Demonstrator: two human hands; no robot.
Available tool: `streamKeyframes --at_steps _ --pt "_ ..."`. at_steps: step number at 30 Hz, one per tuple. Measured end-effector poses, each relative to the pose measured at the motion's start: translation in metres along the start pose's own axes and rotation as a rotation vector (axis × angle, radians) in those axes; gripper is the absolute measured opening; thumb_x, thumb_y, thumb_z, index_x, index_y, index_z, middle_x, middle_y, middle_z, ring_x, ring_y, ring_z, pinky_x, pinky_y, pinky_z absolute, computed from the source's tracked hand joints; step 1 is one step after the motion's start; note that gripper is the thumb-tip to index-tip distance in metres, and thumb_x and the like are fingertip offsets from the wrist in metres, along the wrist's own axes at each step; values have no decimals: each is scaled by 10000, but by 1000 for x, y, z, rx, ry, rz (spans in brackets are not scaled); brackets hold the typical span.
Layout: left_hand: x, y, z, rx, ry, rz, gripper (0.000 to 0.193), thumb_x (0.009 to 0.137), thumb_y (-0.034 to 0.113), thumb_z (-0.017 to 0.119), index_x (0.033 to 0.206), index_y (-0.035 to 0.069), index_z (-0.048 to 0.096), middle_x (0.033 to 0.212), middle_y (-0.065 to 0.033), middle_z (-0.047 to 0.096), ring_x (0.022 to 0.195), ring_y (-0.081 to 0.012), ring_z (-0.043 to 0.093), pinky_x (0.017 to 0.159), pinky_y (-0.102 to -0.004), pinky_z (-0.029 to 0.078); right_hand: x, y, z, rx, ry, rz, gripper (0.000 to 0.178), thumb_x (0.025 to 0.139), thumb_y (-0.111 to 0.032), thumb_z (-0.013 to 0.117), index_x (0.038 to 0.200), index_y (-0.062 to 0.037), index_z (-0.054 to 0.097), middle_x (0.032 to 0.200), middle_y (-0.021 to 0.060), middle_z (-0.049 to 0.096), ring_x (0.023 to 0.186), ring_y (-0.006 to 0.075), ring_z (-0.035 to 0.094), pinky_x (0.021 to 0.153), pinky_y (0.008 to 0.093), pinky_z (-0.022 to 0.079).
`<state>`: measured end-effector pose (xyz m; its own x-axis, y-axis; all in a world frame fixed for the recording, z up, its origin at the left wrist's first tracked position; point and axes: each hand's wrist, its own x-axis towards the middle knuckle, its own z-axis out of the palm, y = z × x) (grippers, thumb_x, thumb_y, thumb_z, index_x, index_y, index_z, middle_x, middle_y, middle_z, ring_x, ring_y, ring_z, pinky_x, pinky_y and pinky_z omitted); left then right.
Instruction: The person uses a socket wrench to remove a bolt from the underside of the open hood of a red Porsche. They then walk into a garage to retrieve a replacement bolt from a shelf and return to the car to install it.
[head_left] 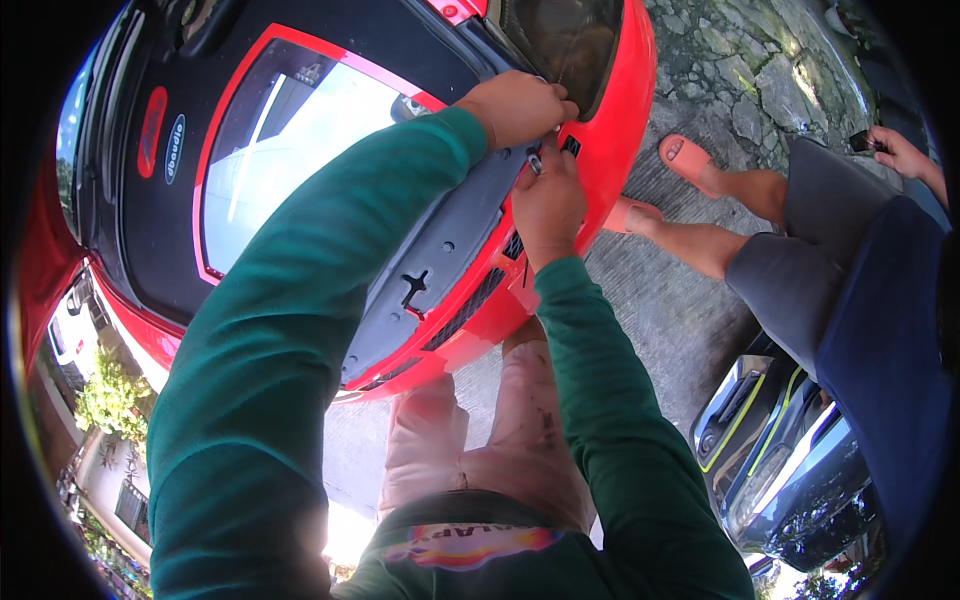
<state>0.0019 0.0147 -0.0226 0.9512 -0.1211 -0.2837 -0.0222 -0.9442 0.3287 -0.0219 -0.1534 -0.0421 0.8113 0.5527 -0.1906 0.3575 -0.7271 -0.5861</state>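
I bend over the front of a red car [630,80], whose engine bay is exposed. My left hand [518,108] reaches across to the inner edge of the dark headlight [562,45], its fingers curled down and pinched together; whatever is between them is hidden. Just below it, my right hand [550,212] grips a small, shiny metal piece [535,161] with thumb and fingers; its kind is unclear. Both hands work close together over the end of a grey plastic cover panel [440,250], which has round clips and a cross-shaped cutout.
A red-framed glossy panel [210,200] lies left of my hands, reflecting bright light. At right stands another person in grey shorts [840,200] and orange slides [688,158], with a small dark object [860,141] in one hand. A dark vehicle [810,490] is at lower right.
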Motion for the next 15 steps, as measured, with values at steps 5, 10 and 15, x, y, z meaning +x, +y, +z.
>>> streamKeyframes --at_steps 5,10,15 --pt "-44 39 26 -197 62 -361 416 850 249 717 1197 54 593 1142 -135 659 1055 -347 684 885 -436 564 18 25 -17 475 -2 60 504 892 -79 627 1393 -81 569 1101 200 726 942 384 718 784 439 573" --pt "-59 45 36 -80 294 -333 415 814 283 747 1135 65 602 1103 -103 644 1109 -289 634 899 -425 470 33 32 -25 315 -78 -22 433 895 -64 617 1328 -71 631 956 181 740 788 282 735 735 375 557" --pt "-45 43 28 84 265 -308 378 825 273 717 1135 86 608 1057 -69 623 1086 -252 595 859 -405 409 27 14 -22 248 -80 45 435 874 -77 610 1308 -63 636 947 218 729 810 348 730 742 420 561"
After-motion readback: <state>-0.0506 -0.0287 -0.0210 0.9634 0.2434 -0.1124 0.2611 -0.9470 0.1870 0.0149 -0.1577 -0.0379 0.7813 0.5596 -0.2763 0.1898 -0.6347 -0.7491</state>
